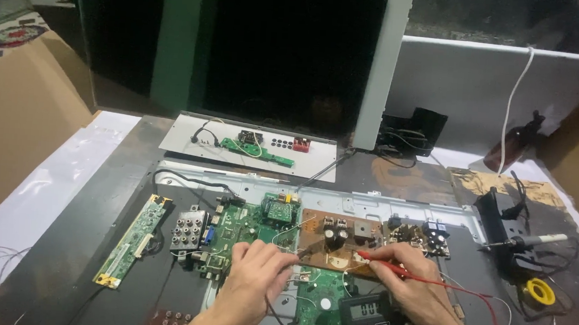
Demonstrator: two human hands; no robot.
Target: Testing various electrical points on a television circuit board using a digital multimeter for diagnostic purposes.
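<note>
We look down on a dark bench (pixel 80 236) with an opened flat-panel chassis (pixel 368 205) lying across it.

Our left hand (pixel 254 275) pinches a dark probe (pixel 300 255), fingers curled around it, its tip pointing right toward the brown power board (pixel 338 237). Our right hand (pixel 407 276) grips the red probe (pixel 381 262) pen-fashion; its tip points left. The two tips meet almost nose to nose at the lower edge of the brown board, just below the pair of dark capacitors (pixel 336 236).

So the board sits ahead of both hands and between them, its long axis running left to right along the chassis. Both hands are about equally near; the right rests slightly closer to the board's middle, the left over the green main board (pixel 244 224).

The red lead (pixel 457 286) trails right and curls back to the multimeter (pixel 370 321), which lies just below the hands, nearest the right wrist. We cannot make out its display.

Well apart: a narrow green strip board (pixel 131 240) to the left, a soldering iron (pixel 528 242) and yellow solder spool (pixel 540 291) to the right.
</note>
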